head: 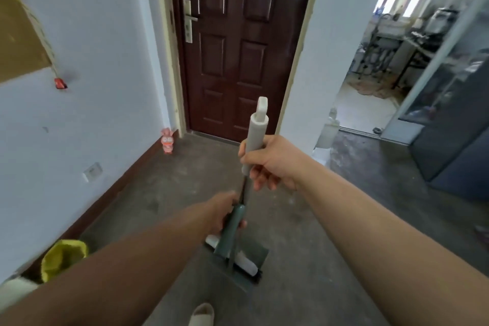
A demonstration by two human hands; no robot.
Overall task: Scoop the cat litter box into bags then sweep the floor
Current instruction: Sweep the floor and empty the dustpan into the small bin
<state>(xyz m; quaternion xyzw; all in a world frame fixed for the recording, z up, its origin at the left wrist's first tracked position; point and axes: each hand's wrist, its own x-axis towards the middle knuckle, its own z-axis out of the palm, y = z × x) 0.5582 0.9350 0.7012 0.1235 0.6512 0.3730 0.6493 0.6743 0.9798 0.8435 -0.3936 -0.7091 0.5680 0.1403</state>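
Observation:
My right hand grips the white foam handle of a broom, which stands nearly upright in the middle of the view. Lower down, my left hand holds the green handle of a dustpan next to the broom's thin dark shaft. The green dustpan tray and the white broom head rest together on the grey concrete floor below my hands. A yellow bag stands open by the left wall at the lower left.
A dark brown door is shut straight ahead. A pink toy figure stands in the corner left of it. An opening on the right leads into another room with tables. A white container sits by that opening. My slipper shows at the bottom.

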